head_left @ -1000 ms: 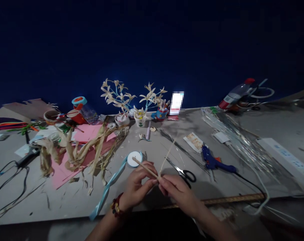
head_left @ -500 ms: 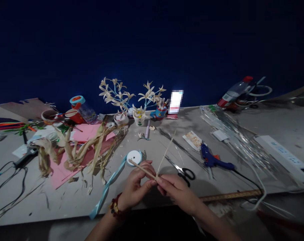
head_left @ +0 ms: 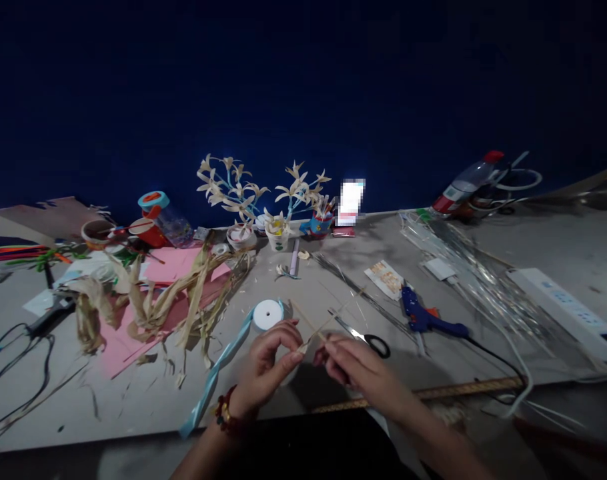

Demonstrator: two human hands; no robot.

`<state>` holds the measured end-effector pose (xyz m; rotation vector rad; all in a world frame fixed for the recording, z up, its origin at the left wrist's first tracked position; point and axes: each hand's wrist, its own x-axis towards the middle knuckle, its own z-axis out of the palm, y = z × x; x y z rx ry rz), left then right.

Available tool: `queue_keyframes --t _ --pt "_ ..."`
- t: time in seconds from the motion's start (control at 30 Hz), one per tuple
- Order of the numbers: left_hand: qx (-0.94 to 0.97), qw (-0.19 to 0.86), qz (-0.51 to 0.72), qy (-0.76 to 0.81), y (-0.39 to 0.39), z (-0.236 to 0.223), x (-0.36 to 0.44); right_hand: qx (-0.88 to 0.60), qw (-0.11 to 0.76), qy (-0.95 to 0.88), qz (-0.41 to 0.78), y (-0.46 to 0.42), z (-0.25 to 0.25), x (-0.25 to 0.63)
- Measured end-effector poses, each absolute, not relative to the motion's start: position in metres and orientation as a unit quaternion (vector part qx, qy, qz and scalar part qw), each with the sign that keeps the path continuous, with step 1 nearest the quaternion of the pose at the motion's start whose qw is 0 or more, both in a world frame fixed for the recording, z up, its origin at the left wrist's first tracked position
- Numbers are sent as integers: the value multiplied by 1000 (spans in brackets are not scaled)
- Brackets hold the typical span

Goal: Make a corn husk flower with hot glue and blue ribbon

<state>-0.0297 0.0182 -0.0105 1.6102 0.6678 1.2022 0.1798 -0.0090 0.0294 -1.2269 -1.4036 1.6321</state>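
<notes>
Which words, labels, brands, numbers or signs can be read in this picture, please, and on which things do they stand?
No text can be read with certainty.
White cup: a small green mark, too small to read.
Bottle: a red and white label, too blurred to read.
Phone: the bright screen is broken into blocks, so nothing on it is readable.

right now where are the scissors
In the head view, the scissors lie right of centre on the grey table, just beyond the right hand and left of the blue glue gun.
</notes>
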Motion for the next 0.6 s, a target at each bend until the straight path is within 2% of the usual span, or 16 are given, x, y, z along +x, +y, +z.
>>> queue_keyframes --t 0.3,0.6 --pt "726 426 425 334 13 -9 -26 -482 305 -645 508 -14 23 161" --pt "706 503 433 247 18 -6 -25 -415 248 -513 709 -10 16 173"
